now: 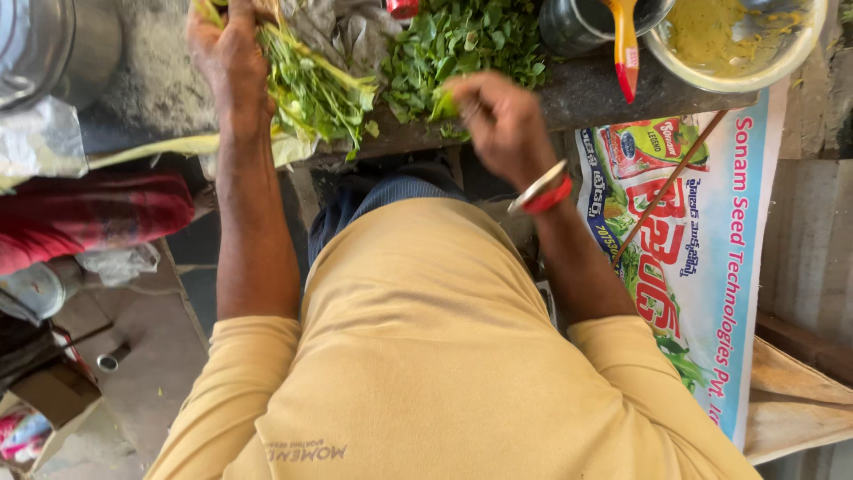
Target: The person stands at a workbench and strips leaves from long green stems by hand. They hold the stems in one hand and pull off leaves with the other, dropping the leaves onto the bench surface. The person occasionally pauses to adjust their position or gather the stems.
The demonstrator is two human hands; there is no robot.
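Gripping a bunch of leafy stems (311,84) at eleven o'clock, the left hand (229,53) has its fingers wrapped around the stalk ends, tips hanging toward the person. At twelve o'clock the right hand (502,116) pinches a small green leaf (444,105) between closed fingertips, just beside the pile of picked leaves (462,40) on the dark board (586,93). A bowl (737,76) of yellow paste sits at one o'clock, a red-handled tool (625,49) leaning beside it. Plucking seems best done close to the stem, the bunch held steady and low over the pile so leaves land there and not off the board's edge.
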